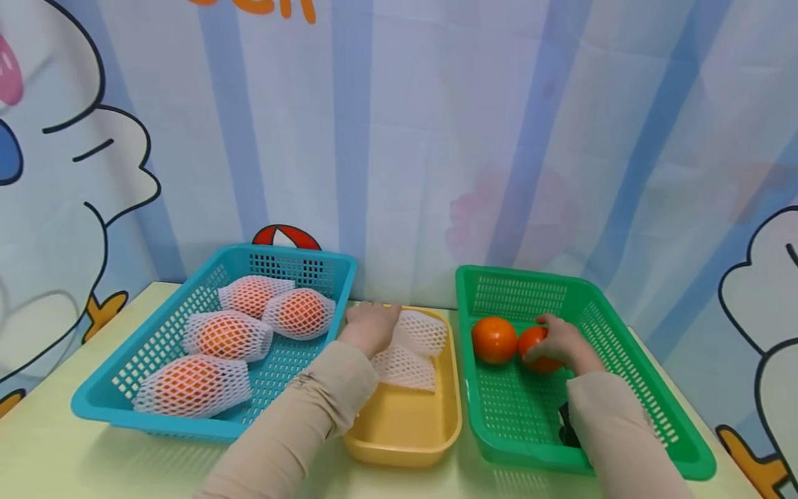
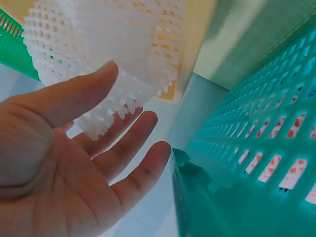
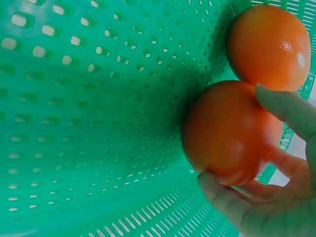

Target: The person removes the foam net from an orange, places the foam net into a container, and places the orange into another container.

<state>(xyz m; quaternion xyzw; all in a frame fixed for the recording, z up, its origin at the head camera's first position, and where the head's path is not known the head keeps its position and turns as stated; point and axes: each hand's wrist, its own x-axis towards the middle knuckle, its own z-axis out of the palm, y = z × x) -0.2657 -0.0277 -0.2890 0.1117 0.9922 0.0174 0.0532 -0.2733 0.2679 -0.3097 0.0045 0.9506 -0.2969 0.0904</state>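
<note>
My right hand [image 1: 564,343] [image 3: 281,182] has its thumb and fingers curled round a round orange-red fruit [image 1: 537,350] [image 3: 229,131] in the green basket [image 1: 524,454]. A second such fruit [image 1: 494,340] [image 3: 269,47] lies beside it. Over the back of the yellow tray [image 1: 405,454], my left hand [image 1: 372,327] [image 2: 74,173] is at the white foam nets [image 1: 420,333] [image 2: 113,49]. In the left wrist view its fingers are spread and relaxed, with a net's edge between thumb and fingers; whether they touch it I cannot tell.
On the left stands a blue basket [image 1: 106,409] holding several fruits in foam nets [image 1: 193,384]. A dark object [image 1: 566,426] shows by my right sleeve in the green basket. A striped cloth [image 1: 411,138] with cartoon figures hangs behind the table [image 1: 56,450].
</note>
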